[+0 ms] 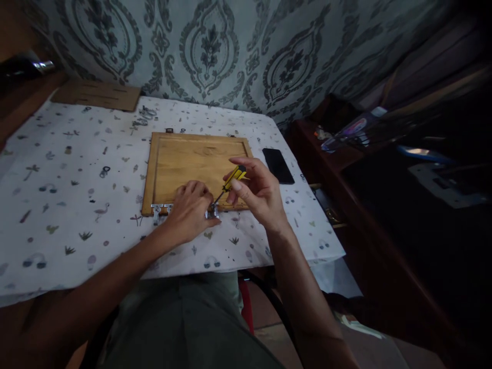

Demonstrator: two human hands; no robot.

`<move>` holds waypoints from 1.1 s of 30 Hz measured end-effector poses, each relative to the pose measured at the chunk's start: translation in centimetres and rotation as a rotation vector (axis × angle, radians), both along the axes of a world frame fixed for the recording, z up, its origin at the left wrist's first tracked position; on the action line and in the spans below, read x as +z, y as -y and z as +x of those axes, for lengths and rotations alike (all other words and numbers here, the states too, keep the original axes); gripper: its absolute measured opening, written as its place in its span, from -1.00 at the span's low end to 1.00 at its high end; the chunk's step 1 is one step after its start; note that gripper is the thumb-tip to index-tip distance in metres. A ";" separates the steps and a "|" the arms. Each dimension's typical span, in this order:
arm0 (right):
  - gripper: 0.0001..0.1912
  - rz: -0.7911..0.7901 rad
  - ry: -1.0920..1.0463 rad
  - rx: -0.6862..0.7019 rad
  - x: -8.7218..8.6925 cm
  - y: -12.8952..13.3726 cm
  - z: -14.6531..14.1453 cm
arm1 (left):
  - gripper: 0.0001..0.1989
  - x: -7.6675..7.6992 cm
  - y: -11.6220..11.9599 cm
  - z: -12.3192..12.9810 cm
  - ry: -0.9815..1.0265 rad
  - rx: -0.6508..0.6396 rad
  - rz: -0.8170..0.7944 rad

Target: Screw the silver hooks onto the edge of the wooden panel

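My right hand (261, 195) grips a screwdriver (235, 178) with a yellow and black handle, its shaft slanting down to the left. The tip meets a metal hinge (212, 212) at the near edge of a wooden panel (184, 169) with a raised frame. My left hand (192, 212) presses on that near edge, fingers curled over the panel and thumb against the hinge. Left of this hand, a second metal hinge (156, 212) sits on the same edge. Whether a screw is under the tip is too small to tell.
The panel lies on a table with a patterned white cloth (115, 236). A black phone (279, 165) lies right of it. Loose metal parts (145, 117) and a piece of cardboard (98, 95) are at the back left. A dark cabinet with a bottle (353, 130) stands at the right.
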State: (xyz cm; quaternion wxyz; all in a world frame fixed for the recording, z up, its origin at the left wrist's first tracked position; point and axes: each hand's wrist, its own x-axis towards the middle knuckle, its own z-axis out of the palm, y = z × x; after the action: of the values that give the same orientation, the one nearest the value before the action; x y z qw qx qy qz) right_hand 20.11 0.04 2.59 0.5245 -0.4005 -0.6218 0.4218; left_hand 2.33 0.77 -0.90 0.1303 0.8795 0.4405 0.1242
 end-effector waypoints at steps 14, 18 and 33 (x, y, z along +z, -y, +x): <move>-0.58 -0.002 -0.069 -0.073 0.1 0.0 -0.4 | -0.55 0.0 -0.1 -0.1 -0.007 -0.016 0.021; -0.61 0.041 -0.025 -0.041 0.2 0.1 -0.1 | -0.57 0.1 0.0 -0.1 -0.017 -0.019 0.035; -0.65 0.090 -0.055 -0.113 0.4 -0.2 -0.5 | -0.57 0.1 0.1 -0.1 -0.029 -0.013 0.044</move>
State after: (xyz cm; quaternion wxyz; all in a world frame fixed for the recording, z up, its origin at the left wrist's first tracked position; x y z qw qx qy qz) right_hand 19.58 0.23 3.02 0.5819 -0.3993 -0.6019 0.3737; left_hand 2.27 0.63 -0.84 0.1050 0.8868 0.4338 0.1201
